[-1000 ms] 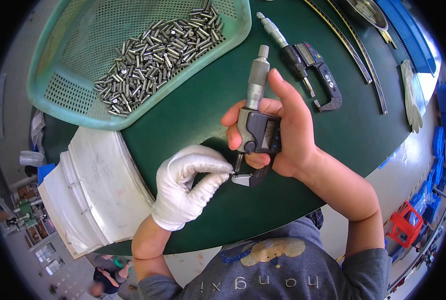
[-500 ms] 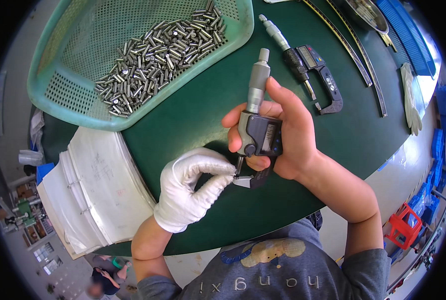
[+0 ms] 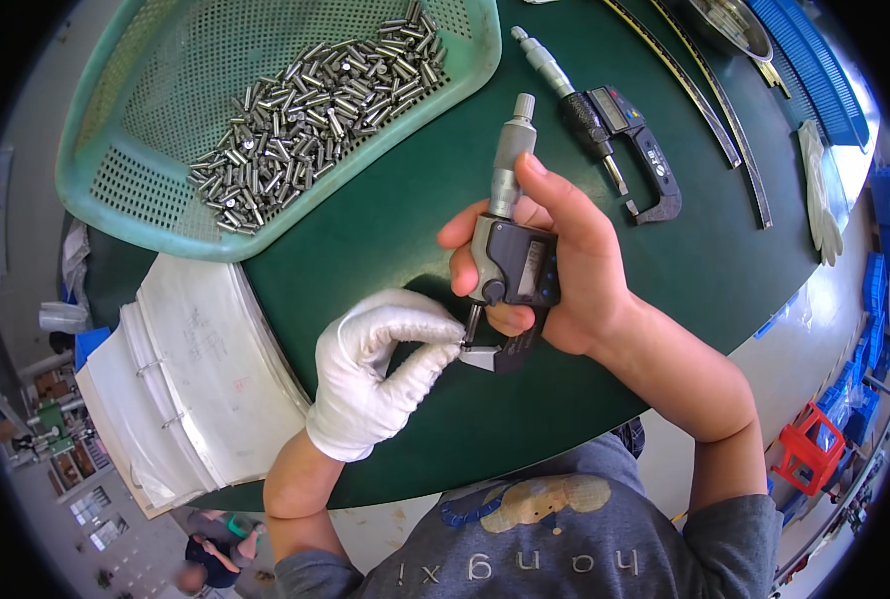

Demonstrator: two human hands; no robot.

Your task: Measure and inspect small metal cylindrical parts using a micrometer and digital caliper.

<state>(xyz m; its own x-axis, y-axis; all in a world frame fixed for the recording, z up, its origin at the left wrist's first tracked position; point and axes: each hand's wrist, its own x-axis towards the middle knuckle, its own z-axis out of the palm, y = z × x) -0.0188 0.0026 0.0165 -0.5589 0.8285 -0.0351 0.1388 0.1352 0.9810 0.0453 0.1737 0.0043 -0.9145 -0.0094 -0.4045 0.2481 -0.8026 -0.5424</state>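
My right hand (image 3: 580, 250), bare, grips a digital micrometer (image 3: 510, 255), its thimble pointing away from me and its C-shaped frame toward me. The thumb lies along the upper barrel and the fingers wrap round the display body. My left hand (image 3: 370, 374) wears a white glove. Its thumb and forefinger are pinched together right at the micrometer's jaws; whatever sits between the fingertips is too small and covered to make out. Beyond them, a green perforated plastic basket (image 3: 295, 215) holds a heap of short shiny metal pins (image 3: 315, 125).
A second digital micrometer (image 3: 614, 125) lies on the green table (image 3: 365, 489) beyond my right hand. Two long strips (image 3: 709, 90), a metal bowl (image 3: 739, 25), a blue tray (image 3: 814, 70) and a white glove (image 3: 819, 195) are farther right. An open binder (image 3: 205, 379) lies at left.
Both hands and the held micrometer have shifted very slightly left and away from me. The left fingertips still pinch at the jaws, and the right grip looks the same.
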